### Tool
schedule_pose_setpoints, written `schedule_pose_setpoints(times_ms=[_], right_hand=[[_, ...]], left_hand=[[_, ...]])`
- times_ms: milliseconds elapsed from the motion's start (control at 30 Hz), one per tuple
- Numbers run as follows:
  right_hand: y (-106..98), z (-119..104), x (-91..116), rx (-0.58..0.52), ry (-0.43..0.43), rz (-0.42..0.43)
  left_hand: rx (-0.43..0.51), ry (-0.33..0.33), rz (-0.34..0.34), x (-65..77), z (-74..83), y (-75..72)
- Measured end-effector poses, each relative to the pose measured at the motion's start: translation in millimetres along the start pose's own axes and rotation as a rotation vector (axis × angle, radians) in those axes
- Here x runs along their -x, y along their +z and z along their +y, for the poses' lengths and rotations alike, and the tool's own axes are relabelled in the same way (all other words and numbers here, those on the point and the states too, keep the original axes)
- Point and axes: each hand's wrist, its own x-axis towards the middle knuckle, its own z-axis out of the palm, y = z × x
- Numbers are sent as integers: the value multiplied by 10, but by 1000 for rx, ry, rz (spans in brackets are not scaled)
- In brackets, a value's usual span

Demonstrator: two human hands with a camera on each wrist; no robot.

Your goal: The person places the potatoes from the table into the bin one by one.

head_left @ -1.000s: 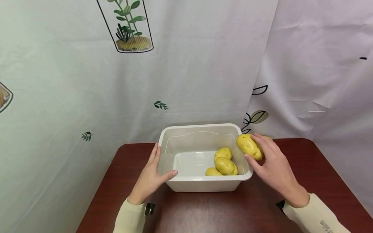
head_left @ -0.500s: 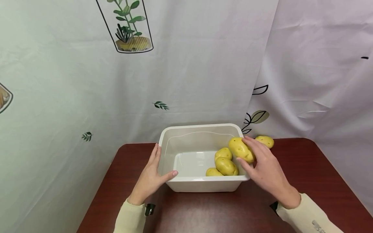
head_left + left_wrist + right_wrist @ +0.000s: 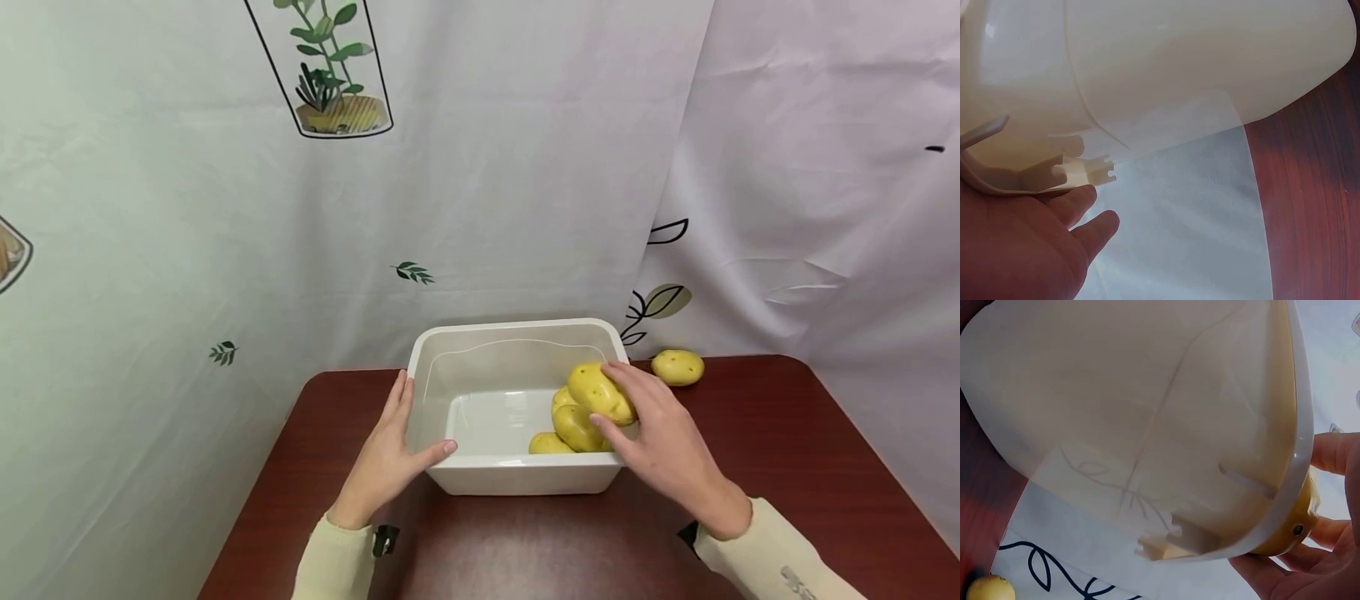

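Observation:
My right hand [image 3: 667,446] holds a yellow potato [image 3: 595,392] over the right side of a white plastic bin [image 3: 517,461], fingers on its far side and thumb on the near side. Beneath it, several more yellow potatoes [image 3: 574,430] lie on the bin's floor at the right, partly covered by the held one. From the right wrist, the held potato [image 3: 1302,520] shows past the bin's rim [image 3: 1304,412]. At the bin's front left corner rests my left hand [image 3: 386,462], fingers straight along the outside and thumb over the rim. Its fingertips [image 3: 1107,224] show beside the bin wall.
Another yellow potato [image 3: 678,367] lies on the dark red wooden table [image 3: 517,542], behind and right of the bin. A pale printed curtain [image 3: 517,208] hangs close behind the table's back edge.
My right hand has carried the potato left and down, from outside the bin's right rim to above the potatoes inside. The potato at the back right is now uncovered. The left hand stays put.

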Motion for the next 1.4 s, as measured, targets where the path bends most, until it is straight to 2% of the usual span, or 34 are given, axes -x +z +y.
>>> schedule_pose_setpoints(times_ms=[267, 833, 1400], right_hand=[[69, -31, -6, -24, -18, -13], [178, -68, 0, -7, -2, -82], [216, -56, 2, -3, -1, -100]], left_hand=[[-4, 0, 2, -3, 0, 2], [4, 3, 1, -1, -2, 6], [-1, -3, 0, 5, -2, -1]])
